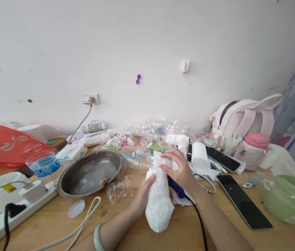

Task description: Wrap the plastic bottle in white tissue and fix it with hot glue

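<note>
Bangle: pale green, smooth bangle (99, 237) circling the left wrist.
Bundle: white paper-wrapped oblong bundle (158, 209), showing front centre over the tan wooden table (184, 230); I'm not seeing whether it's resting there.
Left hand (140, 197): gripping bundle's side, thumb lying on top.
Right hand (180, 169): thumb and fingers closing on its upper end, at a white paper flap (157, 158).
Tool: dark-blue handle (177, 189) with black cable (199, 216), showing beneath right hand; contact, I can't tell.
Phone: flat black smartphone (243, 202), lying right.
Basin: oval grey metal basin (88, 176), sitting left.
Backpack: pale pink backpack (245, 120), standing near the white wall (137, 42).
</note>
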The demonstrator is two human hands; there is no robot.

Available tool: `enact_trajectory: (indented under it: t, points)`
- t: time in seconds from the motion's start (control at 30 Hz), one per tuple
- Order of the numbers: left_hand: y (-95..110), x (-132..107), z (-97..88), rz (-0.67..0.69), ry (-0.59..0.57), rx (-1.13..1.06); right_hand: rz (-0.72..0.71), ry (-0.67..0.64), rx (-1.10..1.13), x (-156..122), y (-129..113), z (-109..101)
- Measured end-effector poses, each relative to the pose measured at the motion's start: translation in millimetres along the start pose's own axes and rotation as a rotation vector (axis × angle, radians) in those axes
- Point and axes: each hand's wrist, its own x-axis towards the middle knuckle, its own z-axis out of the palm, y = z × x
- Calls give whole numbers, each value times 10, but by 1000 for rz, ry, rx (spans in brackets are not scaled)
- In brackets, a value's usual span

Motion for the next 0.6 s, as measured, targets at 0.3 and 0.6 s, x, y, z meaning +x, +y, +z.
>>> enact_trajectory:
  t: [0.3,0.6]
  points:
    - [25,22,-14,68,87,36,-6,37,-106,-47,11,85]
    - [85,22,-54,146,36,143,-43,77,-176,-50,-60,110]
